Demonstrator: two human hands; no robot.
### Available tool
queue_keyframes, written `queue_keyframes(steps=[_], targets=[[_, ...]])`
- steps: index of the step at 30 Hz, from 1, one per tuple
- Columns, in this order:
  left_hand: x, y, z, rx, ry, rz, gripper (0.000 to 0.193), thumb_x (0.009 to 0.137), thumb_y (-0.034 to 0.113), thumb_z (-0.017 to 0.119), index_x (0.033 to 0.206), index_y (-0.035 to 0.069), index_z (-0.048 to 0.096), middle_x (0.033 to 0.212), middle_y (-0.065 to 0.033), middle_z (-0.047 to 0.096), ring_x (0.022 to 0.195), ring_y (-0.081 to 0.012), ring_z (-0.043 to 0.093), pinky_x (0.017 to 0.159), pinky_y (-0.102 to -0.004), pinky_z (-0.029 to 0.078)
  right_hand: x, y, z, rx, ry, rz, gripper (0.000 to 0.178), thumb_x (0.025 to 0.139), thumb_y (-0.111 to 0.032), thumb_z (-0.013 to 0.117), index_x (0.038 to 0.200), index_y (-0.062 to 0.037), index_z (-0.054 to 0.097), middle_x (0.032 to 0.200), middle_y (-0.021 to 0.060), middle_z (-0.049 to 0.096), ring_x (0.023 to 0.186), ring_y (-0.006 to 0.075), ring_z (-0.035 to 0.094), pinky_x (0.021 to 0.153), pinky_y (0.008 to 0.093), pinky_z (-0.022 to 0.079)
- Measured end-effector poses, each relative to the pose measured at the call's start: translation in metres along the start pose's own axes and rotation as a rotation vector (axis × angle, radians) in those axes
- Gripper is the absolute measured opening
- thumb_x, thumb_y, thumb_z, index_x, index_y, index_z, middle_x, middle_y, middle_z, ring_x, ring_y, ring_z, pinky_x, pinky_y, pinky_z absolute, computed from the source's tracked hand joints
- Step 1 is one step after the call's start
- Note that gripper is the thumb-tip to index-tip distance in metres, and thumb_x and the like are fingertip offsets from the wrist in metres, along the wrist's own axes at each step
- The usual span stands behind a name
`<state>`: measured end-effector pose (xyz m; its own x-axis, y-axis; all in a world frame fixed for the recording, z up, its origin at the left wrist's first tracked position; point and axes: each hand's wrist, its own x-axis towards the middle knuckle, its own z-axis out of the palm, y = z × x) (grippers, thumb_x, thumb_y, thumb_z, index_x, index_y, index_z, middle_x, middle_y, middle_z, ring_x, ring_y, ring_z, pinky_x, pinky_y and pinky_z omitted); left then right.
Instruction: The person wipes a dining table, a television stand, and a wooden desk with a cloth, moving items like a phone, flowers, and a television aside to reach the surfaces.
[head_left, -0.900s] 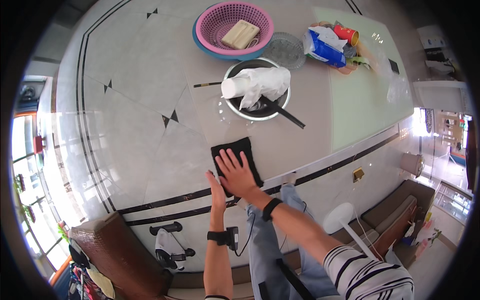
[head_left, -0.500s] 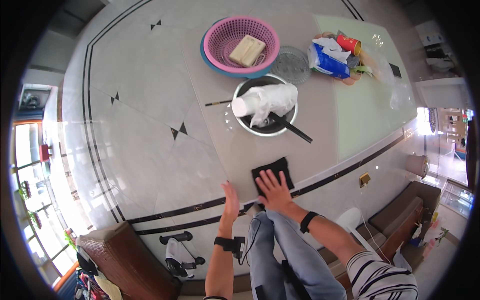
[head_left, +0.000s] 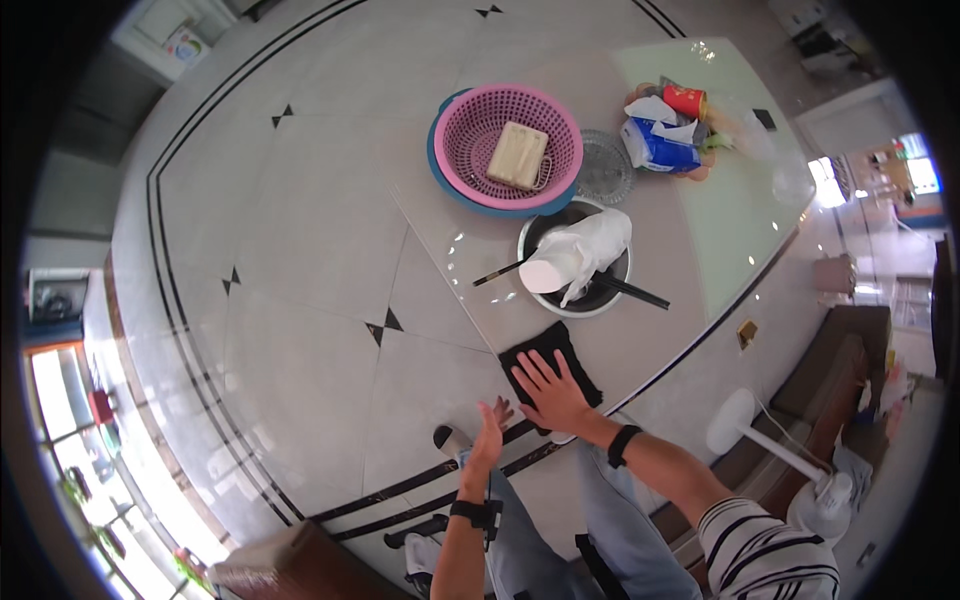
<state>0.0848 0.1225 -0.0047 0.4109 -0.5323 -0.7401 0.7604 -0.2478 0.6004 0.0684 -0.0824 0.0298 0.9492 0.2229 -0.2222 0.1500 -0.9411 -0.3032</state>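
My right hand (head_left: 552, 392) lies flat with spread fingers on a black cloth (head_left: 572, 345), at the near corner of the table (head_left: 655, 345). Off the table's edge, beside the cloth, my left hand (head_left: 488, 432) is raised with its fingers apart and nothing in it. Beyond the cloth stands a metal bowl (head_left: 590, 309). White plastic bags or wrapping (head_left: 600, 240) and a white cup-like piece (head_left: 548, 272) fill much of it. Black chopsticks (head_left: 640, 291) stick out over its rim on the right, and one thin dark stick (head_left: 497, 272) shows on the left.
A pink basket (head_left: 460, 150) in a blue basin (head_left: 437, 175) holds a cream-coloured box (head_left: 518, 156). Next to it is a clear glass dish (head_left: 608, 170). Farther right lie a blue tissue pack (head_left: 660, 150) and a red can (head_left: 686, 99). A white fan (head_left: 735, 420) stands beside the sofa (head_left: 845, 360).
My view has swung, so the table appears lower and farther right. My right hand is still flat on the cloth, more of which now shows. My left hand stays raised; one foot has come into view.
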Motion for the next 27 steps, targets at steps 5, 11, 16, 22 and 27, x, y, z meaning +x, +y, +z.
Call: queue_keyframes(steps=[5,11,16,22,27], targets=[[0.0,0.058,-0.103,0.296,0.165,0.084,0.098,0.094,0.075,0.001,0.157,0.001,0.016,0.147,-0.0195,0.049,0.13,-0.0316,0.051,0.11,-0.0464,0.034,0.069,-0.014,-0.016,-0.03,0.059,0.037,0.08,0.086,-0.044,0.062,0.151,-0.0063,0.036,0.161,0.0161,0.026,0.15,0.033,0.021,0.118,0.0609,0.012],[0.017,0.162,-0.16,0.381,0.235,0.189,0.085,0.102,0.063,0.006,0.155,0.0,0.024,0.139,-0.0247,0.055,0.124,-0.0349,0.056,0.105,-0.0408,0.04,0.194,0.001,-0.034,-0.07,0.254,0.22,0.083,0.085,-0.042,0.063,0.151,-0.0012,0.033,0.16,0.0158,0.028,0.148,0.0308,0.025,0.12,0.0543,0.015],[0.064,0.242,-0.202,0.47,0.222,0.205,0.086,0.102,0.062,0.007,0.154,-0.005,0.021,0.146,-0.0281,0.045,0.131,-0.038,0.049,0.108,-0.0429,0.038,0.146,-0.023,-0.023,-0.044,0.069,0.297,0.083,0.087,-0.046,0.062,0.151,-0.0009,0.033,0.16,0.017,0.028,0.148,0.0335,0.025,0.119,0.0585,0.015],[0.158,0.359,-0.229,0.677,0.345,0.54,0.072,0.107,0.047,0.023,0.153,-0.008,0.016,0.157,-0.0299,0.023,0.146,-0.0425,0.025,0.119,-0.0439,0.023,0.312,-0.022,-0.059,0.083,0.275,0.42,0.085,0.082,-0.034,0.067,0.15,0.0024,0.031,0.159,0.0194,0.028,0.148,0.0353,0.025,0.117,0.0609,0.018],[0.218,0.451,-0.219,0.667,0.229,0.507,0.074,0.106,0.051,0.02,0.153,-0.006,0.02,0.157,-0.0288,0.024,0.147,-0.0397,0.024,0.12,-0.043,0.021,0.412,-0.015,-0.077,0.181,0.402,0.705,0.084,0.085,-0.031,0.064,0.154,-0.0005,0.026,0.162,0.016,0.022,0.15,0.0304,0.021,0.118,0.057,0.019]])
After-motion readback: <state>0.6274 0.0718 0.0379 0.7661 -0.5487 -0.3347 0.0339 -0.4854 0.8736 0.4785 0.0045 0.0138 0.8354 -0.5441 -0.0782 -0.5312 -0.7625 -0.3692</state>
